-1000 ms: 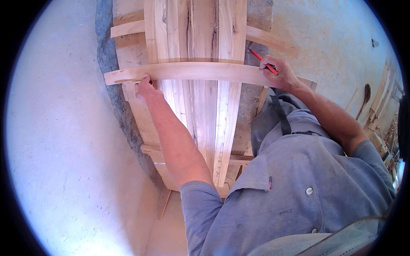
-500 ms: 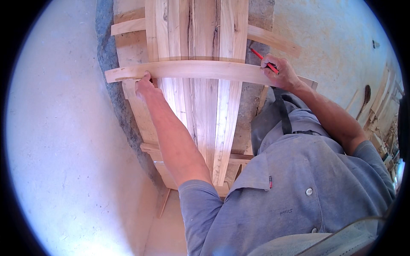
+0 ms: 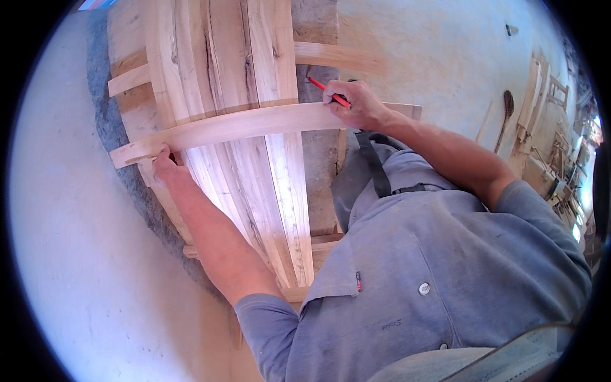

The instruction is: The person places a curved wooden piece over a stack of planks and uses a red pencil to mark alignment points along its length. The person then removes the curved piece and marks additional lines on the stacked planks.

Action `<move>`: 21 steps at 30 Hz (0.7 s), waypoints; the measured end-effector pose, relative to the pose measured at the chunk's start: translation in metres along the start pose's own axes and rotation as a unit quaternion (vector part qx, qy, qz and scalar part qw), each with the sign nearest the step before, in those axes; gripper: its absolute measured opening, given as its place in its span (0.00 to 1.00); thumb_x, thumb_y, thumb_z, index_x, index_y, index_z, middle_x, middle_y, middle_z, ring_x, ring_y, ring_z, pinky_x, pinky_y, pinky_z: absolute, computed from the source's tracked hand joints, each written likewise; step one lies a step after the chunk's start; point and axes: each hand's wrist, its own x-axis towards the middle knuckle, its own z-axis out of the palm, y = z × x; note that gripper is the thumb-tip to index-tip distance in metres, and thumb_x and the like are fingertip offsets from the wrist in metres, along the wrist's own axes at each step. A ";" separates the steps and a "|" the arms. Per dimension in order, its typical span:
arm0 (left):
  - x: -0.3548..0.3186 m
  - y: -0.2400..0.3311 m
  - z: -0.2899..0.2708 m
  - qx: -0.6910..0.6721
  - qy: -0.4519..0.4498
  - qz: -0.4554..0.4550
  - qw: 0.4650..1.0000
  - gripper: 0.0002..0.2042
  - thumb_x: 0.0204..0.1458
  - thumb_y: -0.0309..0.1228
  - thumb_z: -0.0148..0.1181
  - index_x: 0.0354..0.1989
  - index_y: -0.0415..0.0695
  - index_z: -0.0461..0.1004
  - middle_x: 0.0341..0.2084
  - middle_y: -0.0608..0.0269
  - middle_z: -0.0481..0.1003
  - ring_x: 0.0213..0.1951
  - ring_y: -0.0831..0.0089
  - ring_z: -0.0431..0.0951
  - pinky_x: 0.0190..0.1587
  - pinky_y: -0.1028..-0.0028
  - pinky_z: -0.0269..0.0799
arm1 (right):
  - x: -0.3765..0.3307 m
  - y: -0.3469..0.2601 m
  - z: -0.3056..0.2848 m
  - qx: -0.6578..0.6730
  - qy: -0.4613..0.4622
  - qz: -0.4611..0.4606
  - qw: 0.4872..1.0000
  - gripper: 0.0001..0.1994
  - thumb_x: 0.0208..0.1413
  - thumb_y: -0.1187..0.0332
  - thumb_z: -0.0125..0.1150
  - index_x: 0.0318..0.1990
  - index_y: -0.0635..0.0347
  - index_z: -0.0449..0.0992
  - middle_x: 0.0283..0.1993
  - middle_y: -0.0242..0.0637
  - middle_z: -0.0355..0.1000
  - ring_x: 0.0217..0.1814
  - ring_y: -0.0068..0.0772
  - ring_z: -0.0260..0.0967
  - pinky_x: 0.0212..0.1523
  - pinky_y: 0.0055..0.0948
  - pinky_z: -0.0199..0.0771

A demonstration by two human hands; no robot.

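Observation:
A long pale wooden slat (image 3: 254,124) lies crosswise over several lengthwise boards (image 3: 226,184) set side by side. Close to the slat's left end, my left hand (image 3: 169,168) grips its near edge, thumb on top and fingers partly hidden underneath. Toward the other end, my right hand (image 3: 358,106) rests at the slat with its fingers closed round a red pencil (image 3: 329,92). The pencil's tip points up and left, away from the slat. Whether the right hand also grips the slat cannot be made out.
Beyond the slat, another crosspiece (image 3: 340,56) sticks out right of the boards; its other end (image 3: 129,81) shows at left. A pale wall (image 3: 57,210) runs along the left. At far right are a brush (image 3: 507,105) and a pile of wood scraps (image 3: 552,167).
The view has turned, so boards, slat and both hands appear farther left and the slat looks tilted. Both hands keep their places along the slat, the pencil still in the right.

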 end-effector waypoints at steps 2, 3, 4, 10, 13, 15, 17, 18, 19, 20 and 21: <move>0.000 -0.001 -0.001 -0.003 0.004 -0.001 1.000 0.12 0.54 0.15 0.65 0.47 0.31 0.76 0.41 0.53 0.80 0.40 0.62 0.83 0.41 0.68 0.85 | 0.000 0.000 0.000 -0.004 0.000 -0.001 1.000 0.05 0.55 0.71 0.62 0.38 0.56 0.76 0.33 0.46 0.78 0.38 0.55 0.78 0.38 0.44 0.75; 0.000 -0.001 -0.001 -0.004 0.006 -0.002 1.000 0.12 0.53 0.14 0.65 0.47 0.31 0.77 0.41 0.53 0.80 0.40 0.62 0.83 0.41 0.68 0.85 | -0.001 -0.002 -0.001 -0.006 -0.001 -0.002 1.000 0.05 0.55 0.71 0.62 0.38 0.56 0.76 0.33 0.46 0.78 0.38 0.55 0.78 0.39 0.44 0.75; 0.004 -0.002 -0.003 -0.010 0.001 -0.003 1.000 0.12 0.53 0.14 0.65 0.47 0.30 0.77 0.41 0.53 0.80 0.40 0.62 0.83 0.41 0.68 0.85 | -0.001 -0.003 -0.001 -0.007 -0.003 -0.003 1.000 0.05 0.55 0.72 0.62 0.38 0.56 0.76 0.33 0.46 0.78 0.38 0.55 0.78 0.39 0.45 0.75; -0.001 0.000 0.002 -0.006 0.000 -0.006 1.000 0.12 0.53 0.13 0.65 0.47 0.30 0.76 0.41 0.53 0.80 0.40 0.61 0.83 0.41 0.67 0.86 | -0.001 -0.003 -0.002 -0.003 0.000 0.002 1.000 0.05 0.54 0.72 0.62 0.38 0.56 0.76 0.33 0.45 0.79 0.39 0.54 0.78 0.39 0.44 0.76; -0.003 0.002 0.000 -0.006 0.008 -0.003 1.000 0.12 0.53 0.13 0.64 0.47 0.29 0.76 0.41 0.52 0.79 0.40 0.61 0.83 0.40 0.69 0.86 | 0.000 -0.002 -0.002 0.001 -0.002 0.004 1.000 0.04 0.54 0.72 0.61 0.38 0.56 0.76 0.34 0.44 0.79 0.39 0.53 0.79 0.39 0.44 0.76; -0.002 0.001 -0.002 -0.011 0.007 -0.003 1.000 0.12 0.53 0.13 0.64 0.47 0.29 0.76 0.41 0.52 0.79 0.40 0.61 0.83 0.40 0.70 0.86 | 0.000 -0.003 -0.002 -0.002 -0.004 0.006 1.000 0.04 0.54 0.72 0.62 0.38 0.56 0.76 0.34 0.44 0.79 0.39 0.53 0.79 0.39 0.43 0.76; -0.003 0.001 -0.003 -0.009 0.001 -0.002 1.000 0.12 0.53 0.14 0.65 0.47 0.29 0.76 0.42 0.52 0.79 0.40 0.62 0.83 0.40 0.70 0.86 | 0.001 -0.002 -0.002 0.000 -0.004 0.003 1.000 0.04 0.54 0.72 0.62 0.38 0.56 0.76 0.34 0.43 0.79 0.39 0.53 0.79 0.39 0.43 0.76; -0.005 0.001 -0.002 -0.008 -0.002 -0.002 1.000 0.12 0.54 0.14 0.65 0.47 0.29 0.76 0.42 0.52 0.79 0.39 0.62 0.83 0.40 0.70 0.86 | 0.001 -0.002 -0.003 0.003 -0.003 -0.001 1.000 0.04 0.54 0.72 0.62 0.38 0.56 0.76 0.34 0.43 0.79 0.39 0.53 0.79 0.39 0.43 0.76; -0.005 0.001 -0.001 -0.007 -0.004 -0.002 1.000 0.12 0.54 0.14 0.65 0.47 0.29 0.76 0.42 0.52 0.79 0.39 0.62 0.83 0.40 0.70 0.87 | 0.002 -0.001 -0.003 0.006 -0.002 -0.005 1.000 0.04 0.54 0.72 0.62 0.37 0.56 0.76 0.34 0.43 0.79 0.38 0.53 0.79 0.39 0.42 0.76; -0.003 0.001 -0.002 -0.006 -0.005 0.000 1.000 0.12 0.54 0.14 0.65 0.47 0.30 0.76 0.42 0.52 0.79 0.39 0.62 0.83 0.40 0.70 0.87 | 0.002 0.000 -0.003 0.011 -0.002 -0.003 1.000 0.04 0.54 0.72 0.62 0.37 0.56 0.76 0.34 0.43 0.79 0.38 0.53 0.78 0.39 0.42 0.76; -0.002 0.001 -0.003 -0.005 -0.006 0.001 1.000 0.12 0.54 0.15 0.65 0.47 0.30 0.76 0.41 0.52 0.79 0.39 0.62 0.83 0.40 0.70 0.87 | 0.003 0.001 -0.002 0.017 -0.001 -0.001 1.000 0.04 0.54 0.72 0.62 0.37 0.56 0.76 0.34 0.43 0.79 0.38 0.53 0.78 0.39 0.42 0.76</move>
